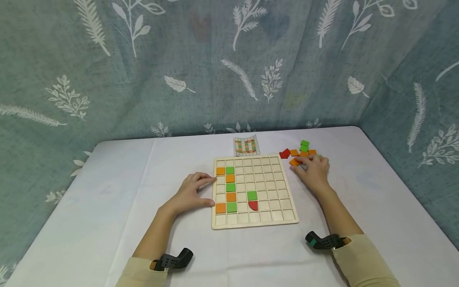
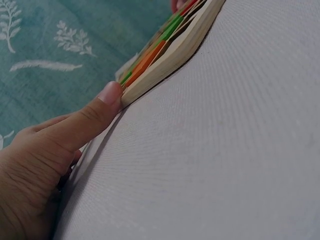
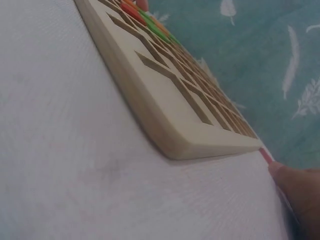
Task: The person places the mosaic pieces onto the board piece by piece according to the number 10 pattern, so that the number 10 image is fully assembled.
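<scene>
A wooden grid board (image 1: pixel 254 217) lies on the table with orange squares (image 1: pixel 220 208) and green squares (image 1: pixel 232 207) in its left columns. Near its middle are another green square (image 1: pixel 252 195) and a red quarter-round piece (image 1: pixel 253 205). My left hand (image 1: pixel 191 193) rests at the board's left edge, thumb and forefinger apart, the thumb (image 2: pixel 107 95) against the corner side in the left wrist view. Beyond the right edge, my right hand (image 1: pixel 315 171) is over loose pieces. An orange square (image 1: pixel 294 162) shows between its thumb and forefinger tips; I cannot tell if they pinch it.
Loose green (image 1: pixel 304 146) and red pieces (image 1: pixel 285 154) lie behind the board's right corner, next to more orange ones. A patterned card (image 1: pixel 246 146) lies behind the board. White cloth (image 1: pixel 107 223) covers the table, and a leaf-print curtain (image 1: pixel 201 71) hangs at the back.
</scene>
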The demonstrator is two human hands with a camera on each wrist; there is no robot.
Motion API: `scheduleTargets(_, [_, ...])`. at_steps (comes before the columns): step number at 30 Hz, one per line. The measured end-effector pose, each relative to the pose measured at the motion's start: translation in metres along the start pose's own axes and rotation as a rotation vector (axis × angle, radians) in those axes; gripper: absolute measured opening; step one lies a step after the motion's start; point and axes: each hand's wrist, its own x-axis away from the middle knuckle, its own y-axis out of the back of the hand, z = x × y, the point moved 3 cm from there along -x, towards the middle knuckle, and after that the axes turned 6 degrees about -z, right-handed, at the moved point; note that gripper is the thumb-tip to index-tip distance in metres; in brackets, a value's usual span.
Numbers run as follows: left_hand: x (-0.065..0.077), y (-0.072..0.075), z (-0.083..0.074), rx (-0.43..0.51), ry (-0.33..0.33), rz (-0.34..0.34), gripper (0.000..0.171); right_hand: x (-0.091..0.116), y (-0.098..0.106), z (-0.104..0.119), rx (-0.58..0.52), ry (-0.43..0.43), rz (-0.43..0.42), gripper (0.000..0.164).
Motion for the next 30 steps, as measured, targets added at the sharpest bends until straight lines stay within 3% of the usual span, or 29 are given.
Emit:
scheduleTargets(14, [0.000,0.003,0.002,-0.006,0.003,-0.002,0.082,0.002,-0.005,0.010,0.000,0.047,0.037,0.036])
scheduleTargets(30, [0.001,0.001,0.001,0.006,-0.004,0.003,0.081,0.009,-0.002,0.021,-0.090,0.067,-0.004,0.034])
